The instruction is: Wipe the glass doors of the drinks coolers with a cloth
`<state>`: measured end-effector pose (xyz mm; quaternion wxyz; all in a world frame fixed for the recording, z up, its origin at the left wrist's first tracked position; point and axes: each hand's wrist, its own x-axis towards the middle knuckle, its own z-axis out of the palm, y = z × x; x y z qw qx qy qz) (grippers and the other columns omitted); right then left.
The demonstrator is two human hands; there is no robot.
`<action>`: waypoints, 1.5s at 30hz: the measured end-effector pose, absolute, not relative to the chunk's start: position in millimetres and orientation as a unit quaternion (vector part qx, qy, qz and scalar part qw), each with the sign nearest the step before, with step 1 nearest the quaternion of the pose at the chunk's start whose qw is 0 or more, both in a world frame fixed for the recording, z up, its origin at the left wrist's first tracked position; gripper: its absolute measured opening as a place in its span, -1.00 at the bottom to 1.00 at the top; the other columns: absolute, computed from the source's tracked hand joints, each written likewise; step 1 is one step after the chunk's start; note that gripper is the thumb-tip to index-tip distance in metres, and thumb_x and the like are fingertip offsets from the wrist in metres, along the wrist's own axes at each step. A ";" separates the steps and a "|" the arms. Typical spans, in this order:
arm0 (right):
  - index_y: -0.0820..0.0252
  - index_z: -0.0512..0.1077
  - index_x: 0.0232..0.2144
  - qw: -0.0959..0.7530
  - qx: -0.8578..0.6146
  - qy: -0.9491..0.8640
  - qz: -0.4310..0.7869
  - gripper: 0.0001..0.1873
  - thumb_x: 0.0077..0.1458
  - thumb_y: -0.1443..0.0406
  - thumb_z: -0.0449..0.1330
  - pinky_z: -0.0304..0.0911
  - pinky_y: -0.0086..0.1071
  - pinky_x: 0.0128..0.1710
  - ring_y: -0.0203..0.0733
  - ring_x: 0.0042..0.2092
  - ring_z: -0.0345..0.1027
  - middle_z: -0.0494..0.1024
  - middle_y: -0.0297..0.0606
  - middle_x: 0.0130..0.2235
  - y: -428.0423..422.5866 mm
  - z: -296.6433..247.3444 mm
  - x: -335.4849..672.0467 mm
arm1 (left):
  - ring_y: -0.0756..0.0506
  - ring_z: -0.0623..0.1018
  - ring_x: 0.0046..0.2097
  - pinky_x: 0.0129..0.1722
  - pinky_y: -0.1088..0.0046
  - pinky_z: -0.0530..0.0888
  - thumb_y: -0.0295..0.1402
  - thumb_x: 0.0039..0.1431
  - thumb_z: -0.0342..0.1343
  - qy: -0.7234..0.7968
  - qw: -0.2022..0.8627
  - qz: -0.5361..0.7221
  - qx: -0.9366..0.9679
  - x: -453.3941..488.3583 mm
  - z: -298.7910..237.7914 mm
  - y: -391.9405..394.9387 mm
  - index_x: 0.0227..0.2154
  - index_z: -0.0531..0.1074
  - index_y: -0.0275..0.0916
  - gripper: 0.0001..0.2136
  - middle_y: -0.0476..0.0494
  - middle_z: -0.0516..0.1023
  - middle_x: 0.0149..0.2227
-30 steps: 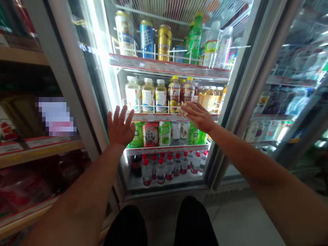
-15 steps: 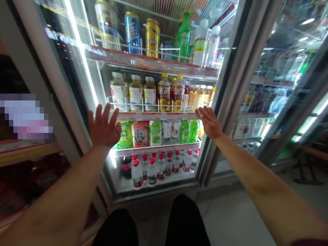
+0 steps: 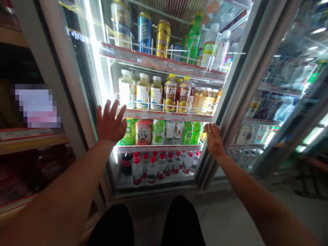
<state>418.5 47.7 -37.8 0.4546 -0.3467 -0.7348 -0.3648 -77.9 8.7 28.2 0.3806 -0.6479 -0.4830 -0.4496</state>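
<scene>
- Left hand [image 3: 110, 123], fingers spread, lies flat on the fridge door [image 3: 84, 102] at its left edge.
- Right hand [image 3: 214, 138], fingers together and holding nothing, touches the door's right edge, near green bottles [image 3: 191, 132].

Top rack carried three upright cans: a pale one [image 3: 121, 19], a blue can [image 3: 144, 31] and a gold can [image 3: 163, 37], with a green bottle [image 3: 194, 38] to their right. Second rack held pale-capped tea bottles [image 3: 142, 94] beside yellow-capped amber bottles [image 3: 171, 96]. Bottom level held red-capped water bottles [image 3: 162, 166] and one dark cola bottle [image 3: 126, 163] at the left end. A wooden shelf [image 3: 30, 141] stood left of the cooler; a second glass-fronted cooler [image 3: 276, 99] stood right. Grey floor [image 3: 230, 215] lay below.
</scene>
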 end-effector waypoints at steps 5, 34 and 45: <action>0.06 0.18 0.38 0.441 -0.312 -0.759 -0.364 -0.41 0.36 0.44 -0.06 0.07 0.07 0.42 -0.09 0.46 -0.11 0.34 -0.14 0.31 47.4 -51.4 401.4 | -0.21 -0.15 0.50 0.44 -0.12 -0.19 -0.24 0.38 -0.05 -0.486 0.374 -0.443 -0.654 -78.3 28.8 7.4 0.36 0.18 -0.18 -0.48 -0.12 0.01 0.47; 0.05 0.31 0.31 0.438 -0.250 -0.788 -0.354 -0.47 0.37 0.41 -0.05 -0.10 0.07 0.47 -0.10 0.47 -0.13 0.32 -0.23 0.32 34.3 16.6 218.8 | -0.20 -0.08 0.49 0.47 -0.02 -0.16 -0.32 0.41 -0.11 -0.476 0.364 -0.443 -0.666 -73.9 32.9 1.0 0.39 0.16 -0.06 -0.49 -0.10 0.05 0.44; 0.04 0.35 0.27 0.326 -0.210 -0.853 -0.349 -0.42 0.27 0.50 0.00 -0.15 -0.03 0.49 -0.15 0.44 -0.02 0.35 -0.29 0.30 20.6 -28.7 200.0 | -0.19 0.02 0.46 0.46 0.12 0.01 -0.37 0.39 -0.03 -0.469 0.364 -0.420 -0.686 -94.2 -63.3 -12.2 0.34 0.27 -0.08 -0.53 -0.14 0.21 0.38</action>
